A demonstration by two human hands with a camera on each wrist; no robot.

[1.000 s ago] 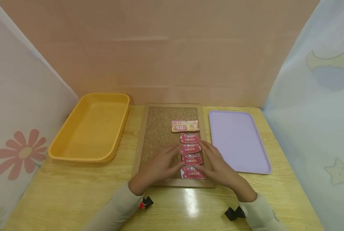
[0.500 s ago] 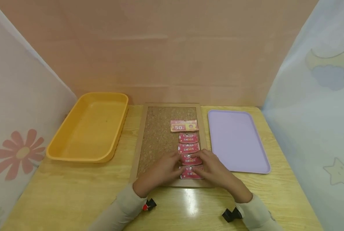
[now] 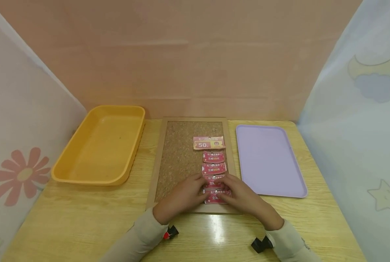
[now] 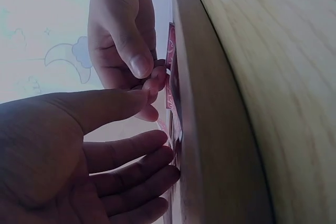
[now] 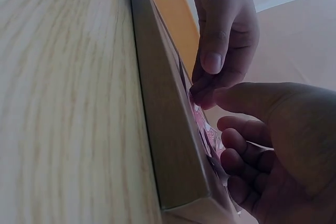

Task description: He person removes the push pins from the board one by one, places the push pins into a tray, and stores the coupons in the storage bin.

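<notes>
A framed cork board [image 3: 181, 153] lies flat on the table, with a column of several paper coupons along its right side. The topmost is a wider pink and yellow coupon [image 3: 209, 143]; the red ones below it, such as the red coupon [image 3: 213, 169], each carry a small shiny dot near the top edge. My left hand [image 3: 185, 193] and right hand [image 3: 245, 194] flank the two lowest coupons, fingers loosely bent and fingertips at their side edges, partly covering them. In the left wrist view, the coupons' edges [image 4: 171, 45] stand slightly up from the board.
A deep yellow tray [image 3: 58, 174] sits to the left of the board, and a shallow lilac tray [image 3: 267, 160] to its right. The wooden table [image 3: 195, 240] reaches toward me. Fabric walls [image 3: 195, 72] close off the back and both sides.
Both hands have slid down the column toward me and drawn closer together, from beside the middle coupons to the two lowest. The coupons keep their order on the board.
</notes>
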